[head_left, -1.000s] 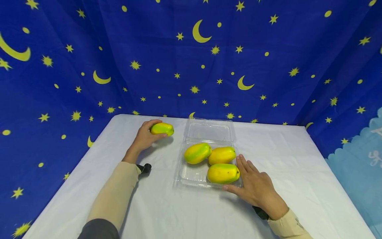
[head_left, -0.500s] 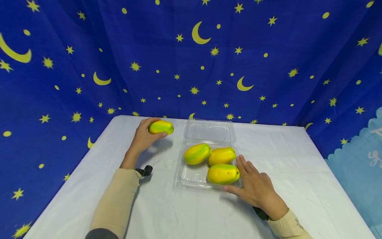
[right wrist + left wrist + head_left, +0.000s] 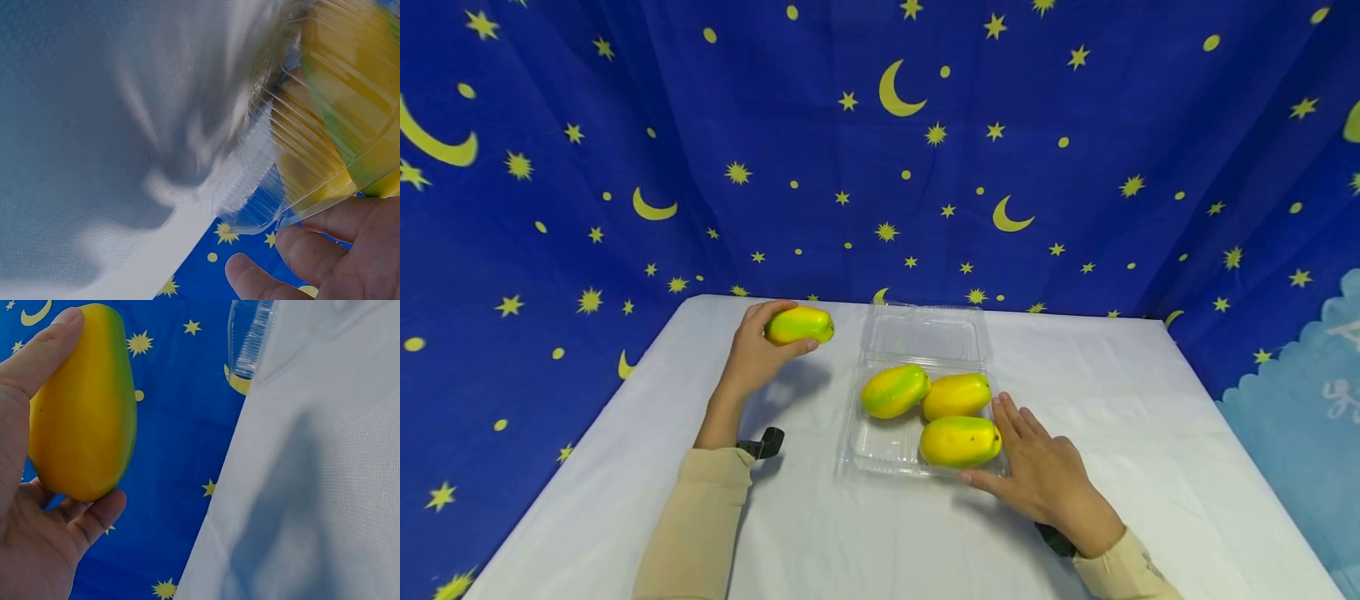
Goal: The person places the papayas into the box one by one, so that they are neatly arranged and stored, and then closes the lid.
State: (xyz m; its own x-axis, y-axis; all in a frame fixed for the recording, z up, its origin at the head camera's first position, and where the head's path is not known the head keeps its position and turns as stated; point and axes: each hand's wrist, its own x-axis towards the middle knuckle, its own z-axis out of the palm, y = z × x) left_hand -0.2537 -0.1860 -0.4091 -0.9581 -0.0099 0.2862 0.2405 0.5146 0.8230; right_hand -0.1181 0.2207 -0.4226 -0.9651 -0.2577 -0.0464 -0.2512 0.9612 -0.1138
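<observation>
My left hand point(image 3: 752, 350) grips a yellow-green mango point(image 3: 799, 325) and holds it a little above the white table, left of the clear plastic clamshell box point(image 3: 880, 446). In the left wrist view the mango point(image 3: 84, 403) sits between thumb and fingers point(image 3: 44, 356). Three more mangoes lie in the box: one at the left point(image 3: 895, 391), one at the back point(image 3: 957, 395), one at the front point(image 3: 960, 441). My right hand point(image 3: 1037, 467) lies flat with straight fingers against the box's right side. The right wrist view shows the box wall point(image 3: 294, 169) and my fingertips point(image 3: 319, 240) at its rim.
The box's lid point(image 3: 925, 333) stands open toward the back. A white cloth covers the table point(image 3: 1150, 433). A blue star-and-moon curtain point(image 3: 880, 150) hangs behind and to both sides. A light blue patterned panel point(image 3: 1307, 400) stands to the right of the table.
My left hand has lifted the mango slightly off the table. The right hand and the box have stayed put.
</observation>
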